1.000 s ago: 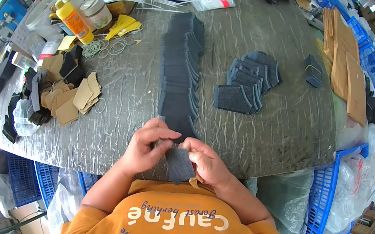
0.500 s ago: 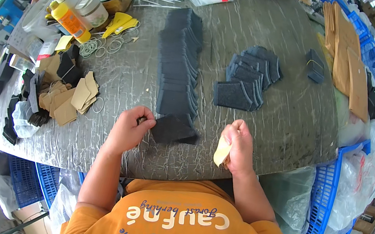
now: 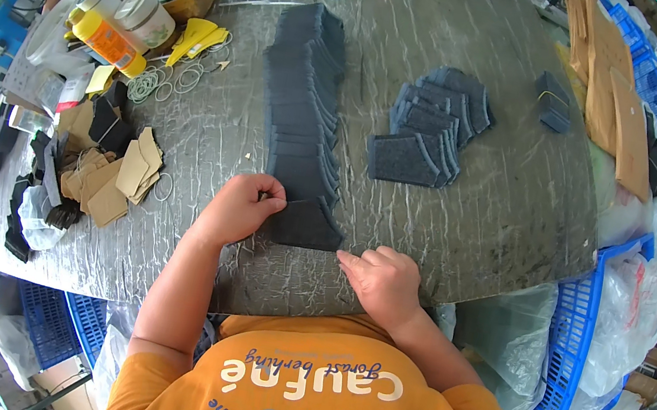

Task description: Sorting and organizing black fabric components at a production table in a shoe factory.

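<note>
A long row of overlapping dark blue-grey fabric pieces [image 3: 298,103] runs down the middle of the table toward me. At its near end lies a single dark fabric piece [image 3: 309,226] with a curved right side. My left hand [image 3: 240,209] pinches this piece at its left edge, thumb and forefinger closed. At its lower right corner are the fingertips of my right hand [image 3: 383,287], the other fingers curled in. The pale yellow strip does not show now. Right of the row lies a second, shorter fan of dark fabric pieces [image 3: 430,126].
Tan card pieces [image 3: 108,200], rubber bands [image 3: 148,84], a yellow bottle [image 3: 111,44] and jars [image 3: 146,19] crowd the left side. A small banded dark bundle [image 3: 554,104] and brown paper packets [image 3: 626,135] lie at the right. A blue crate [image 3: 570,353] stands beside the table's right edge.
My right hand has moved left to the near fabric piece's corner; the pale yellow strip it held is out of sight. My left hand shifted slightly up and right. The piece lies straighter.
</note>
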`<state>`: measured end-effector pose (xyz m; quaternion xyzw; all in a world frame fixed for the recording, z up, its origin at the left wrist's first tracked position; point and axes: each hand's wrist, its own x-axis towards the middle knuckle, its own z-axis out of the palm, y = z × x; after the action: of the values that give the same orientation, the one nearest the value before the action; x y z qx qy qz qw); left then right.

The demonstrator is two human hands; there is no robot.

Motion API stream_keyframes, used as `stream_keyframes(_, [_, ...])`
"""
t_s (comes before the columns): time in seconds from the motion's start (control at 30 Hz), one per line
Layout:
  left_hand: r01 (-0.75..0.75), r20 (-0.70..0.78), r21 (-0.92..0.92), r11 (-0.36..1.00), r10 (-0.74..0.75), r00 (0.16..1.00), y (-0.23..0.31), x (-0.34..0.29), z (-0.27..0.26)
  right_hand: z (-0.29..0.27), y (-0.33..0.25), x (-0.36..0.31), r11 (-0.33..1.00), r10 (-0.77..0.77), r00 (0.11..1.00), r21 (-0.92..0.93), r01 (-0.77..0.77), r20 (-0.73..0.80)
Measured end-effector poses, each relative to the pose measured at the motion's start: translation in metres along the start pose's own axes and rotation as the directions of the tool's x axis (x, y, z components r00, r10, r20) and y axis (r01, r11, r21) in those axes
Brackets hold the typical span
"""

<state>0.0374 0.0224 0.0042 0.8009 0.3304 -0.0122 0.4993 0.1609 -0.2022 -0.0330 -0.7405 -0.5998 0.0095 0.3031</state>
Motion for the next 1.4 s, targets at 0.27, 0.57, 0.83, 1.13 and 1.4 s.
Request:
stream_keyframes(0.27, [-0.029, -0.01, 0.058, 0.998, 0.03, 0.999, -0.003, 0.003, 0.005, 0.002, 0.002, 0.0, 0.999, -0.031, 0.999, -0.013, 0.031, -0.029])
stream_keyframes(0.57, [-0.005, -0.056, 0.096, 0.995, 0.01, 0.998, -0.003, 0.003, 0.009, 0.003, 0.003, 0.0, 0.998, -0.06, 0.998, -0.03, 0.06, -0.016])
stream_keyframes(0.83, [0.011, -0.069, 0.129, 0.992, -0.002, 0.998, -0.003, 0.003, 0.01, 0.0, 0.001, 0.003, 0.982, -0.167, 0.986, -0.093, 0.167, 0.014])
stream_keyframes(1.13, [0.031, -0.128, 0.191, 0.981, -0.007, 0.992, 0.001, 0.003, 0.014, 0.0, 0.002, 0.005, 0.972, -0.178, 0.982, -0.145, 0.186, 0.066])
stream_keyframes(1.4, [-0.2, -0.249, 0.391, 0.898, 0.313, 0.917, -0.011, 0.001, 0.019, 0.003, 0.008, 0.006, 0.994, -0.098, 0.991, 0.06, 0.093, 0.086])
